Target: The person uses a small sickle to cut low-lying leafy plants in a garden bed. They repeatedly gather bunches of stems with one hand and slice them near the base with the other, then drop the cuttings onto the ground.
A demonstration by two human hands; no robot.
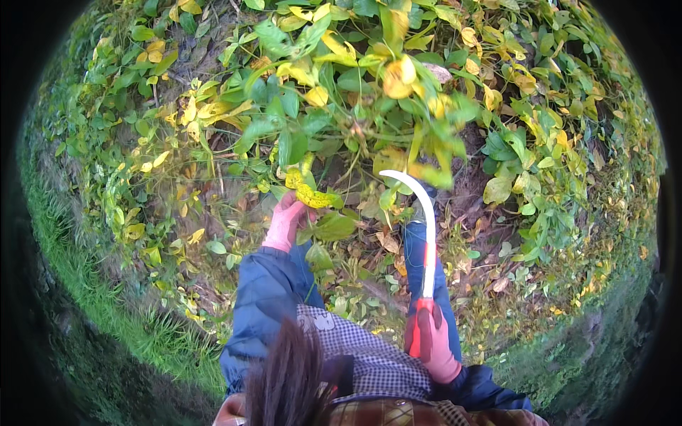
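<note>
My left hand (pixel 287 221), in a pink glove, reaches into the plants at the centre; its fingers are closed at a leafy stem beside a yellow spotted leaf (pixel 314 198). Leaves partly hide the fingertips. Lower right, my right hand (pixel 430 338), in a pink glove with dark finger parts, grips the red handle of a sickle (pixel 427 213). Its pale curved blade points up the view, with the tip bent left, close to the leaves. A bushy plant (pixel 351 117) with green and yellow leaves spreads above both hands, some of its leaves blurred.
Low green and yellow plants (pixel 538 144) cover the ground on both sides. Dry fallen leaves (pixel 388 242) lie on brown soil between my legs (pixel 418 250). A grassy strip (pixel 133 330) curves along the lower left. A checked apron (pixel 362 351) hangs over my front.
</note>
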